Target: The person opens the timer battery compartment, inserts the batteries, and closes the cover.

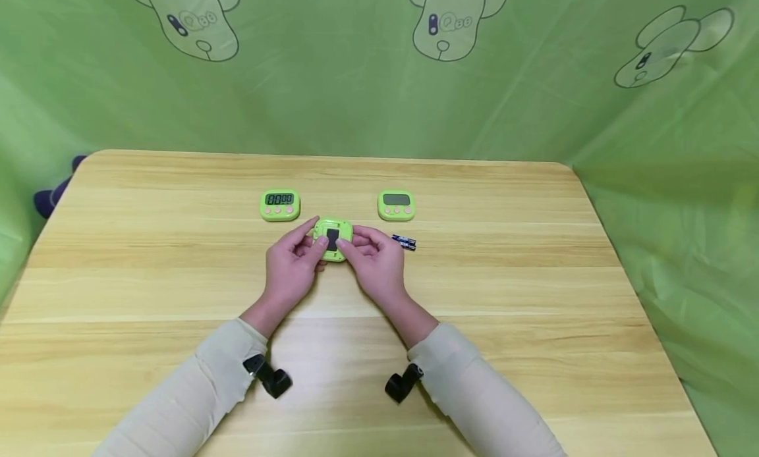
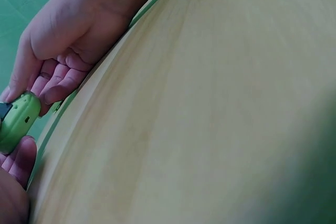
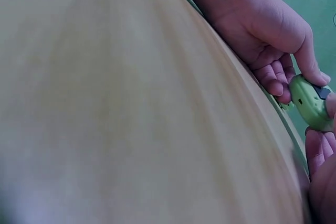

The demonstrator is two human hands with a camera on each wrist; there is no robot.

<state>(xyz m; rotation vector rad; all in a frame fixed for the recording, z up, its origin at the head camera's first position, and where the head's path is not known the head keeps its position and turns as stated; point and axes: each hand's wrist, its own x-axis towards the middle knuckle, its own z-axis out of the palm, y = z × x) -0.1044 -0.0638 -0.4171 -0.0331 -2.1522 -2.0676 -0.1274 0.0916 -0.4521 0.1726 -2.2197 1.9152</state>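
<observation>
Both hands hold a small green digital timer (image 1: 335, 253) above the middle of the table, its back turned up. A dark rectangular piece (image 1: 333, 240) shows on that back. My left hand (image 1: 290, 262) grips the timer's left side, thumb on the back. On the other side my right hand (image 1: 379, 266) grips it too, its thumb at the dark piece. In the left wrist view, the timer (image 2: 21, 124) appears edge-on at the far left. The right wrist view has the timer (image 3: 310, 106) at its right edge. Fingers hide its front.
A green timer (image 1: 280, 205) reading 00:00 lies behind my left hand. Another green timer (image 1: 396, 205) with a blank screen lies farther right. Dark batteries (image 1: 404, 242) lie beside my right hand. Green curtains surround the wooden table (image 1: 510, 279).
</observation>
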